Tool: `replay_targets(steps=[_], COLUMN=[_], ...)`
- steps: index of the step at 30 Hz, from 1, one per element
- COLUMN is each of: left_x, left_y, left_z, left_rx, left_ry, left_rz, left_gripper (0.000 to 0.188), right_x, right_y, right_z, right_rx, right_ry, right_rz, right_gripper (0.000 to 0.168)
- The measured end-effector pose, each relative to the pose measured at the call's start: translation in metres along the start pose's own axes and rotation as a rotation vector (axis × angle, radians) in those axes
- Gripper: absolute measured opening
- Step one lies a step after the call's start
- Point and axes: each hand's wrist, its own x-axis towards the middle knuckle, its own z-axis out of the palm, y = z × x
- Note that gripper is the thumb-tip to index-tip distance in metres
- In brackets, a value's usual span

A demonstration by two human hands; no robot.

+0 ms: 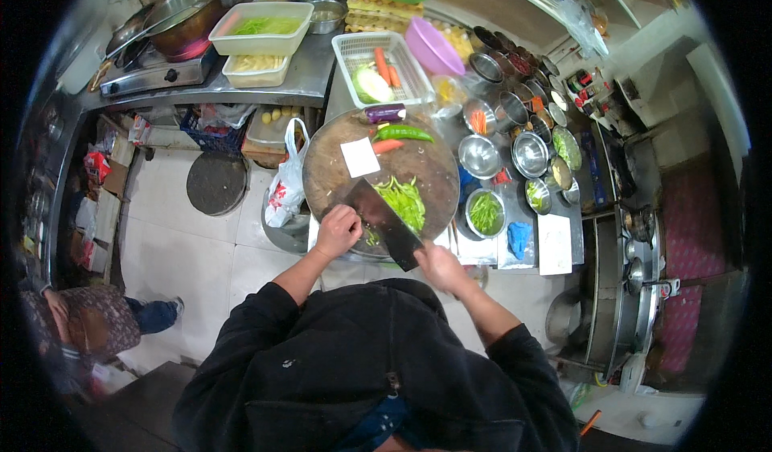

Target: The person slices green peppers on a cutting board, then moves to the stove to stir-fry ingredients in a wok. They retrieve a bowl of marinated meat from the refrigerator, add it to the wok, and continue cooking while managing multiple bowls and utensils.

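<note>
My right hand (442,266) grips the handle of a wide cleaver (386,226), whose dark blade lies slantwise over the near part of a round wooden chopping block (325,138). My left hand (339,230) is at the block's near left edge beside the blade, its fingers curled; whether anything is inside them cannot be seen. Just beyond the blade lies a pile of sliced green pepper (403,201), with a few bits on the near side. Farther back on the block are a white square card (360,157), a carrot piece (387,145), a long green pepper (405,132) and an eggplant piece (385,113).
A white plastic basket (341,66) with carrots stands behind the block. To the right are several metal bowls, one with green strips (484,212), and a blue cloth (518,238). A white plastic bag (286,189) is at the left. Another person (90,325) is at the far left.
</note>
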Motion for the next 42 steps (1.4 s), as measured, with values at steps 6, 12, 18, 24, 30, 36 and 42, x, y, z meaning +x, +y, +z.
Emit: replay_targets(steps=[6,12,18,24,30,36,42], left_x=[0.006,0.002,0.0,0.003,0.004,0.009,0.025], left_y=[0.005,0.008,0.003,0.008,0.009,0.023,0.051], left_z=[-0.003,-0.008,-0.004,-0.004,-0.002,0.007,0.033], left_rx=[0.026,0.04,0.041,0.065,0.057,0.027,-0.115], left_ry=[-0.009,-0.018,-0.022,-0.047,-0.05,-0.143,-0.223], left_rz=[0.022,-0.097,-0.072,-0.088,-0.124,-0.294,-0.49], left_gripper=[0.018,0.017,0.015,0.015,0.012,0.04,0.057], right_x=[-0.012,-0.022,-0.017,-0.015,-0.003,-0.024,-0.047], right_y=[0.009,-0.011,-0.018,-0.019,0.032,0.098,0.145], right_z=[-0.014,-0.018,-0.019,-0.015,-0.008,-0.007,0.004], right_rx=[-0.088,-0.159,-0.151,-0.128,0.266,1.04,1.257], right_ry=[0.037,0.014,-0.008,-0.076,0.05,-0.041,0.069], right_rz=[0.039,-0.016,-0.036,-0.015,0.003,0.389,0.472], right_gripper=[0.028,0.026,0.027,0.029,0.033,0.019,0.016])
